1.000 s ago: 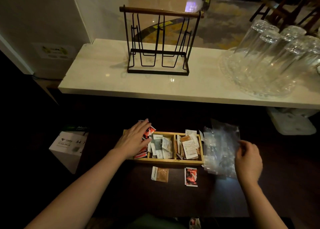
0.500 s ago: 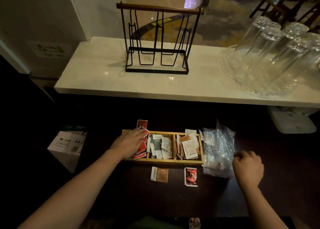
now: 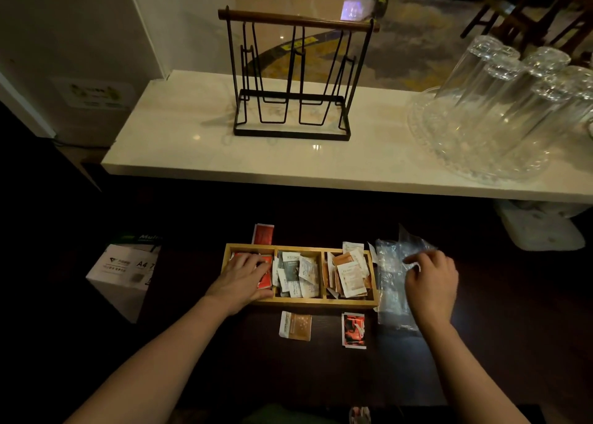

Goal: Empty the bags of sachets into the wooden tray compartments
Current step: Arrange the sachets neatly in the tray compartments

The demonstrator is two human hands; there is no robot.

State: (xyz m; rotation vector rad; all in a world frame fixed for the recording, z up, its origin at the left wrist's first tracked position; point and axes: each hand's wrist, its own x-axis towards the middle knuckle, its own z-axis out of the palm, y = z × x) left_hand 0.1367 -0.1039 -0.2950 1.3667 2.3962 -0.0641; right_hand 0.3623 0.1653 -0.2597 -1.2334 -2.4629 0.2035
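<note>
Left hand (image 3: 245, 274) flat, fingers spread, pressing red sachets (image 3: 264, 281) in left compartment of three-bay wooden tray (image 3: 300, 302). Right hand (image 3: 431, 282) pinching crumpled clear plastic bags (image 3: 390, 282) just right of tray; nearer stray red sachet (image 3: 353, 330) lying lengthwise toward body.

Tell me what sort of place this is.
Probably a hotel or restaurant drinks station: upturned glasses on a stone counter, a wooden tray of drink sachets, dining chairs beyond.

One camera on my head, looking forward and steeply down.

It takes in both my forearms reaching from the bottom edge, my left hand (image 3: 244, 277) and right hand (image 3: 430, 282) close below on the dark tabletop (image 3: 224, 359), with the pale counter (image 3: 199, 154) farther off above; wide lens, edges bent. No second view shares the scene.
</note>
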